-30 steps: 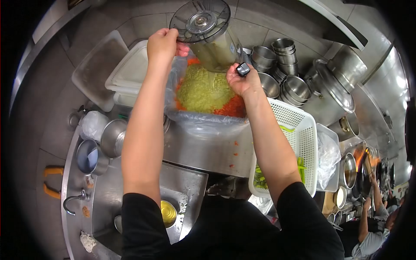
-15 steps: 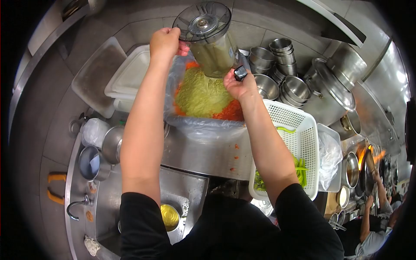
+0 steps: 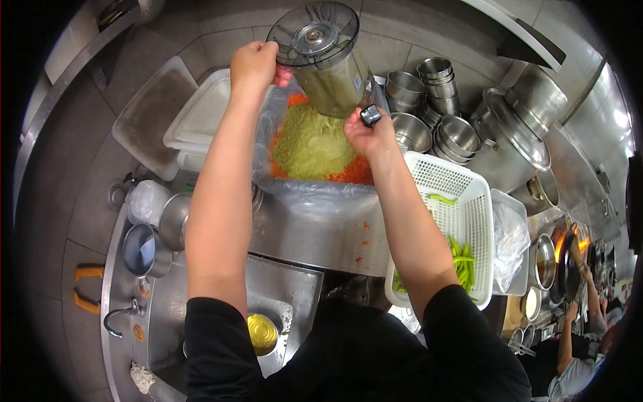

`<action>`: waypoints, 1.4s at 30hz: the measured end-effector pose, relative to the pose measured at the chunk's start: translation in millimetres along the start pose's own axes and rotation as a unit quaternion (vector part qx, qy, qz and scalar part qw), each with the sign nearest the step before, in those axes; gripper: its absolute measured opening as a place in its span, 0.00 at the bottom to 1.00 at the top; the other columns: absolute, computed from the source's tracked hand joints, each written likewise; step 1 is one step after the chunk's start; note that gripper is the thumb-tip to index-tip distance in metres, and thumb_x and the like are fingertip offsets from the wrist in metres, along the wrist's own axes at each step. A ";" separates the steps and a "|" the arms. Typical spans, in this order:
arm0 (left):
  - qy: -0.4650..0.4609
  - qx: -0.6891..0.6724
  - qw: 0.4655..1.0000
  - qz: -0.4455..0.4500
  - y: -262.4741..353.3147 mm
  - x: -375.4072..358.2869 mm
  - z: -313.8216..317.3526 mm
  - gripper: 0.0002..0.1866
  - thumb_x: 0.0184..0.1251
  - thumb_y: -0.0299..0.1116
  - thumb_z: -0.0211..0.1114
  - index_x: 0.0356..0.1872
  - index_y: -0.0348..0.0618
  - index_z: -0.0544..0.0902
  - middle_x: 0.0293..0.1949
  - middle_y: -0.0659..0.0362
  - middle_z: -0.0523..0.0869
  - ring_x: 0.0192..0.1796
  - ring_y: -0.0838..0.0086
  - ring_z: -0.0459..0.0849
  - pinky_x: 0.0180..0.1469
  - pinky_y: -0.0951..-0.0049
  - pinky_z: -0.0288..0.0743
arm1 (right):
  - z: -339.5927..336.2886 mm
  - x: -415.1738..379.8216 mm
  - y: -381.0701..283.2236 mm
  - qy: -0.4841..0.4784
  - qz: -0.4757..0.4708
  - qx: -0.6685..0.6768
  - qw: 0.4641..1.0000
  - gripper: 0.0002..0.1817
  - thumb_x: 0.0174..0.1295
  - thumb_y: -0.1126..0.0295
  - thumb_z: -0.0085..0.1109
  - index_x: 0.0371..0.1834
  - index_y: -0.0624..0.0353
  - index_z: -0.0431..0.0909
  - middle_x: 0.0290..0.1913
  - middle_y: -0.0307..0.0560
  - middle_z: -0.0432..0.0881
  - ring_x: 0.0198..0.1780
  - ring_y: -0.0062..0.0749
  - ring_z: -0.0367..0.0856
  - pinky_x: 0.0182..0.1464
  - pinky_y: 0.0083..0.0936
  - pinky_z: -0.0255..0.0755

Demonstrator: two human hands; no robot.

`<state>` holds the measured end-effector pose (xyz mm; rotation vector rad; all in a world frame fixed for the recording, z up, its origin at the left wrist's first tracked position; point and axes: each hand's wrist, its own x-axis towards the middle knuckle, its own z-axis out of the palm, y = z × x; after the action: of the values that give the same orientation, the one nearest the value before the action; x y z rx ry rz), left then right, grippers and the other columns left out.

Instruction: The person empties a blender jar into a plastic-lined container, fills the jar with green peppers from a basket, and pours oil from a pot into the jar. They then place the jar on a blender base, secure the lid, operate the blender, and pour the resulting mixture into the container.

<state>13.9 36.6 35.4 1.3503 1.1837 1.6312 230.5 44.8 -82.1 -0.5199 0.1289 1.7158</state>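
A clear blender jug (image 3: pixel 331 84) hangs tipped upside down, its round base upward and its mouth low over a plastic-lined tub (image 3: pixel 315 197). My left hand (image 3: pixel 256 67) grips the rim of the jug's base. Around the jug's handle, near its black end, my right hand (image 3: pixel 370 130) is closed. Inside the tub, a pale green mash (image 3: pixel 311 144) lies heaped over a chopped orange-red mass (image 3: pixel 351 173). The jug's lower edge is close above the green heap.
Right of the tub are steel pots (image 3: pixel 404 90) and a white basket (image 3: pixel 445 177) with green peppers (image 3: pixel 462 264). At left stand white lids (image 3: pixel 201 110); below is a sink (image 3: pixel 288 281). A co-worker (image 3: pixel 573 355) stands far right by a flame.
The jug and both hands have barely moved. The green heap's surface looks slightly different under the jug. At far right, the co-worker's arm and the flame have shifted a little.
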 end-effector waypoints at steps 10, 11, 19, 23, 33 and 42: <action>-0.006 0.030 1.000 0.005 0.8 -0.5 2.0 0.11 0.65 0.29 0.53 0.35 0.29 0.78 0.26 0.51 0.82 0.19 0.72 0.81 0.19 0.73 0.77 | -13.1 -8.4 1.4 -0.012 -0.001 0.002 1.000 0.14 0.68 0.57 0.50 0.39 0.59 0.71 0.34 0.48 0.77 0.33 0.36 0.78 0.36 0.31 0.76; -0.007 0.031 0.999 0.002 -2.4 -3.2 3.9 0.11 0.65 0.29 0.53 0.35 0.29 0.78 0.26 0.51 0.82 0.19 0.72 0.81 0.19 0.73 0.77 | -17.8 -11.0 0.5 -0.009 -0.001 0.004 1.000 0.14 0.68 0.57 0.50 0.39 0.59 0.71 0.34 0.48 0.77 0.33 0.36 0.78 0.36 0.31 0.76; -0.012 0.040 0.999 -0.016 -1.0 -6.5 6.7 0.11 0.65 0.29 0.53 0.36 0.29 0.78 0.26 0.52 0.82 0.19 0.72 0.80 0.19 0.73 0.76 | -17.7 -14.1 -3.7 -0.014 0.007 0.003 1.000 0.15 0.68 0.58 0.51 0.39 0.60 0.71 0.32 0.47 0.78 0.33 0.35 0.79 0.35 0.31 0.77; -0.019 0.035 0.999 -0.011 3.8 -9.3 6.8 0.11 0.66 0.29 0.53 0.37 0.28 0.78 0.26 0.52 0.82 0.19 0.72 0.80 0.19 0.73 0.76 | -22.4 -19.5 -1.6 -0.009 0.005 -0.005 1.000 0.14 0.68 0.58 0.51 0.38 0.60 0.71 0.32 0.47 0.78 0.33 0.35 0.80 0.35 0.31 0.77; -0.030 0.108 0.994 -0.018 5.2 5.2 16.3 0.10 0.65 0.28 0.54 0.35 0.30 0.78 0.24 0.53 0.82 0.17 0.73 0.80 0.18 0.73 0.76 | -35.3 -16.3 7.4 -0.015 0.020 0.037 0.999 0.15 0.69 0.58 0.52 0.38 0.62 0.72 0.33 0.45 0.78 0.35 0.35 0.81 0.38 0.32 0.80; -0.046 0.147 0.988 -0.019 -5.2 9.1 24.6 0.10 0.65 0.29 0.53 0.32 0.31 0.78 0.21 0.52 0.82 0.16 0.72 0.80 0.15 0.72 0.75 | -50.1 -15.5 13.3 -0.001 0.038 0.062 0.997 0.15 0.70 0.59 0.52 0.37 0.62 0.73 0.32 0.44 0.79 0.34 0.32 0.82 0.38 0.31 0.81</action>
<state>35.8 51.9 34.5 1.5558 1.4267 1.3898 233.1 9.6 -123.1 -0.4260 0.2542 1.7700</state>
